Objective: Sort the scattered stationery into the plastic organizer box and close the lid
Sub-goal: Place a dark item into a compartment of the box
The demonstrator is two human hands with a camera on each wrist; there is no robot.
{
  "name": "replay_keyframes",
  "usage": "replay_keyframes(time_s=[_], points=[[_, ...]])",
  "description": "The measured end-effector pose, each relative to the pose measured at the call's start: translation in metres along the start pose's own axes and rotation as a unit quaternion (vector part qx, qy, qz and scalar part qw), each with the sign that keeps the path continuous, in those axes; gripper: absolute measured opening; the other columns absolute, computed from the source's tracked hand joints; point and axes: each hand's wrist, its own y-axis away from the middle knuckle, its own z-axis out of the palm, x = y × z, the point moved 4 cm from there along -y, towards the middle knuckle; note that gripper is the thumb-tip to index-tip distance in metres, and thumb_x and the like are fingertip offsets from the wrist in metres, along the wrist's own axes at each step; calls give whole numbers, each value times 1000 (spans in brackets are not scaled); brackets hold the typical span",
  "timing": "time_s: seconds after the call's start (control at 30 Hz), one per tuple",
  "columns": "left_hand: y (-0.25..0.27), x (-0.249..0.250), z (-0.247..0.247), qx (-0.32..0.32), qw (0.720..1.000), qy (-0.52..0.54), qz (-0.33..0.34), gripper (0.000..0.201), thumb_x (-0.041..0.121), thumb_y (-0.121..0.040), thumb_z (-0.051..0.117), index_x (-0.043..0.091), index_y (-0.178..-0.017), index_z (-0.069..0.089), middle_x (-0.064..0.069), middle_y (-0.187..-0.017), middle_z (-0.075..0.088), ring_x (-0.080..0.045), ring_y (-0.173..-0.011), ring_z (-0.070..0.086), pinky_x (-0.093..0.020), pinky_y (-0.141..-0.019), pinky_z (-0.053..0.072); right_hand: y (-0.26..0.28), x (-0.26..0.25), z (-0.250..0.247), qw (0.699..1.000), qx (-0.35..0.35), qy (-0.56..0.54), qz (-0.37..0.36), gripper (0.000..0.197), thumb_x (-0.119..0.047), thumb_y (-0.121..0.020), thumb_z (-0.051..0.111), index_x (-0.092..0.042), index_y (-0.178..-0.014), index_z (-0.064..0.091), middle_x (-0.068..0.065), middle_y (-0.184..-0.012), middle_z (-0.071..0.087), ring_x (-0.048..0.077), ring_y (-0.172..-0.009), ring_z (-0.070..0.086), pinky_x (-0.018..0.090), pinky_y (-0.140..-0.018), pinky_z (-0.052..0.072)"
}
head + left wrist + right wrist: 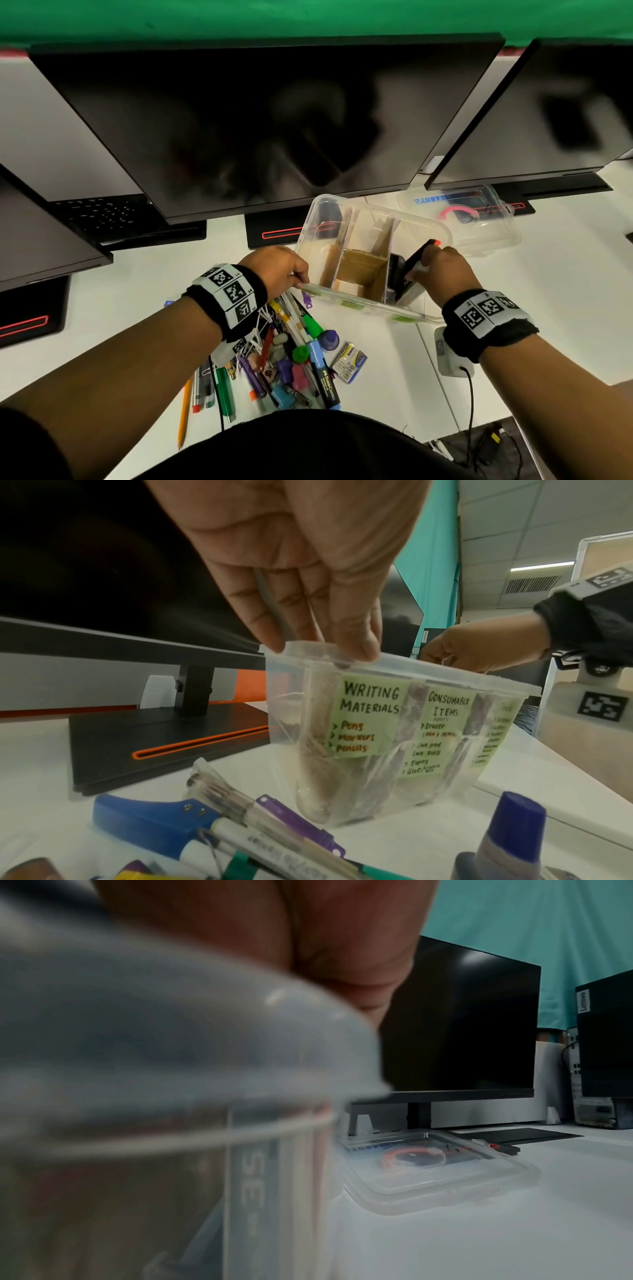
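Note:
The clear plastic organizer box (356, 303) stands mid-table with cardboard dividers and green labels (369, 718) on its front. My left hand (298, 275) pinches the box's near left rim (428, 669), fingertips (274, 639) on the edge. My right hand (424, 265) grips a black tool with an orange end (419, 253), tilted down into the right compartment beside another dark item. In the right wrist view only the blurred box wall (171, 1096) and my fingers (342, 947) show. The loose stationery pile (291, 353) lies in front of the box. The clear lid (479, 219) lies flat behind the box on the right.
Dark monitors (260, 120) and their black stand bases (274, 234) line the back of the white table. A white adapter (452, 356) with a black cable sits under my right wrist. A blue ink bottle (329, 339) and a highlighter (327, 383) edge the pile.

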Motion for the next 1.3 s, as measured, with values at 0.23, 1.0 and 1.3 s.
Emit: replay_keyframes(time_s=[0.23,1.0,1.3], points=[[0,1,0,-5,1000,3,1,15,22,-85,66,22,-97,73,5,-102,68,-12,-100,58,-27,-92,48,5,-7,1,997,-11,61,-51,30,-11,-77,67,-4,-104,54,16,-100,64,33,-91,62,29,-71,43],[-1,1,1,-7,1000,9,-3,14,20,-84,65,21,-96,73,4,-102,68,-13,-101,59,-29,-92,48,93,-98,34,922,-134,73,-356,20,-18,-89,53,-17,-106,64,4,-109,62,22,-98,61,33,-86,50],[0,2,1,-13,1000,10,-5,14,20,-85,65,20,-97,73,3,-104,68,-14,-102,58,-31,-94,48,87,-89,90,919,-210,153,-298,25,-13,-91,44,-6,-109,60,15,-109,58,32,-99,59,35,-81,46]])
